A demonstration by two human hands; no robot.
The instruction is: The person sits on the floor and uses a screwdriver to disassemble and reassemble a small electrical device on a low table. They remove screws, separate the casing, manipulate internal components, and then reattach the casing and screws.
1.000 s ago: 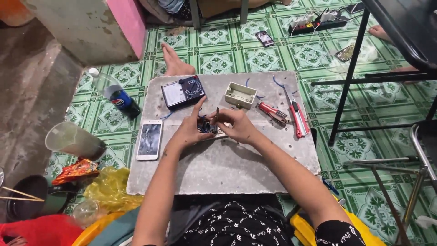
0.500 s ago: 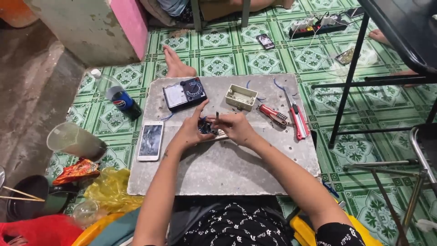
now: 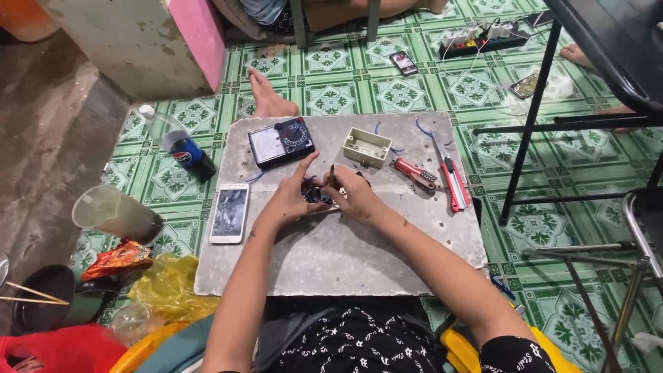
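Small dark round part [image 3: 316,195] pinched in left hand [image 3: 293,200] at mid grey stone slab [image 3: 331,262]; right hand [image 3: 356,197], equally close, gripping thin upright tool [image 3: 332,176] over it

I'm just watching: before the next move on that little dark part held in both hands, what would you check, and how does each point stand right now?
1. Small dark round part held by both hands: ok, left hand and right hand close around it over the grey stone slab.
2. Thin tool upright in the right hand: ok.
3. Tool tip seated in the part: cannot tell, fingers hide it.
4. Red-handled screwdriver and red utility knife lying apart from the hands: ok.
5. White smartphone flat on the slab, clear of the left arm: ok.
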